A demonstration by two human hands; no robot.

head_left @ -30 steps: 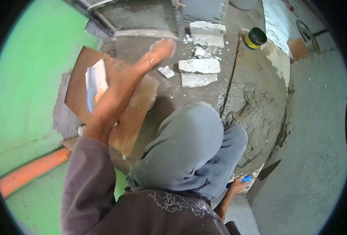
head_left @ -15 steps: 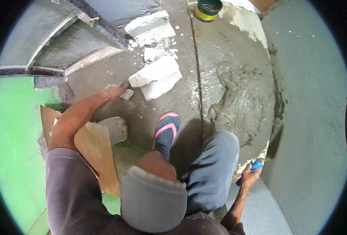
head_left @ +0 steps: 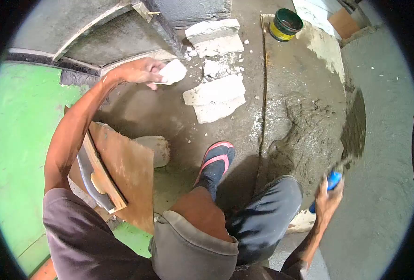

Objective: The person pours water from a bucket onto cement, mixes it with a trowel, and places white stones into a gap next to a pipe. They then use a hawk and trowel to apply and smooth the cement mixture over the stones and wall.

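Note:
My left hand [head_left: 146,72], raised over the floor, pinches a small white chunk [head_left: 173,72] between thumb and fingers. Several larger broken white blocks [head_left: 216,95] and crumbs lie to the right of it. At the right, my right hand [head_left: 329,196] is closed around the blue handle of a trowel [head_left: 334,180]. Its dark, mortar-smeared blade points up along the grey wall, somewhat blurred. A heap of wet grey mortar [head_left: 305,135] is spread on a flat board [head_left: 326,58] beside the trowel.
A dark green bucket [head_left: 285,27] with a yellow band stands on the board's far end. By my left arm, a plastering float [head_left: 99,182] leans against a brown sheet [head_left: 132,163]. Behind that is a pale cylinder [head_left: 155,150]. The grey wall [head_left: 384,186] rises at the right.
My left hand has lifted the white chunk off the floor and moved up and right. The trowel in my right hand has swung upward along the wall. The whole view has shifted slightly.

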